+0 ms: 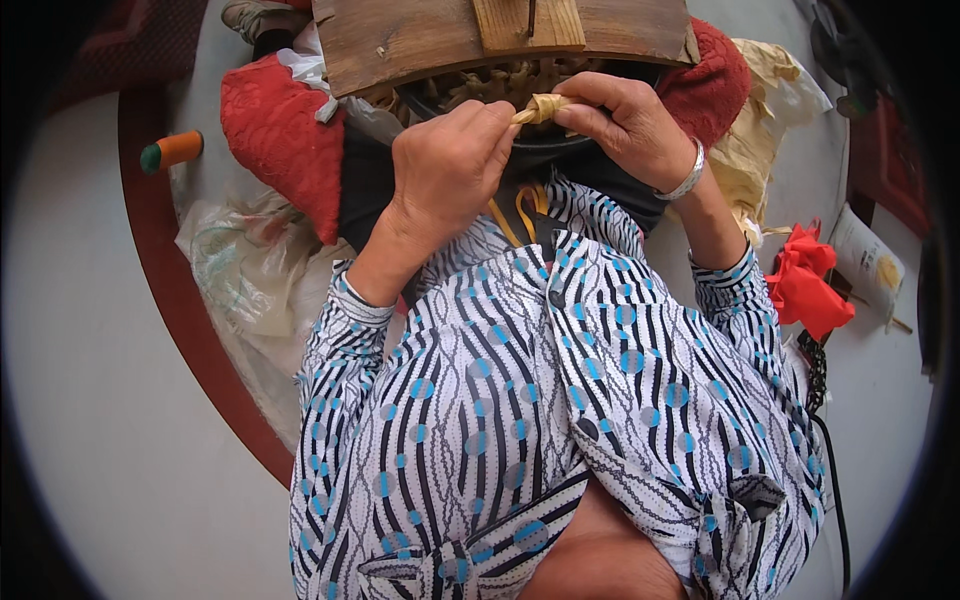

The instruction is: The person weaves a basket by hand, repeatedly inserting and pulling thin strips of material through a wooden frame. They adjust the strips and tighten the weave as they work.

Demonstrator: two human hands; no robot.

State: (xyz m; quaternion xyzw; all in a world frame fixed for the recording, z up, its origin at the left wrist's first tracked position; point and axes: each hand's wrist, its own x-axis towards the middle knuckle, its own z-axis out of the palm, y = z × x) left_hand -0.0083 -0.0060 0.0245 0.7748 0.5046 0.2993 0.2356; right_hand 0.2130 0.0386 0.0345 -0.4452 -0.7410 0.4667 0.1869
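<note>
Between my two hands is a pale yellow knotted strip [543,108], its material unclear, with a lumpy knot in the middle. My left hand [450,165] is closed, its thumb and fingers pinching the strip's left end. On the other side of the knot, my right hand [625,112] grips the right end between thumb and fingers; a silver bracelet circles that wrist. Just beyond the hands is a black container [555,148] holding several tan, knobbly pieces [500,82]. A wooden board [400,42] covers its far part, with a dark upright spike [531,18] on a lighter block.
Red cloth [280,150] covers my knees. An orange spool with a green end [175,150] stands at left, above a clear plastic bag [245,265]. Crumpled yellowish paper [765,110], a red bag [810,283] and a white package [868,262] lie at right.
</note>
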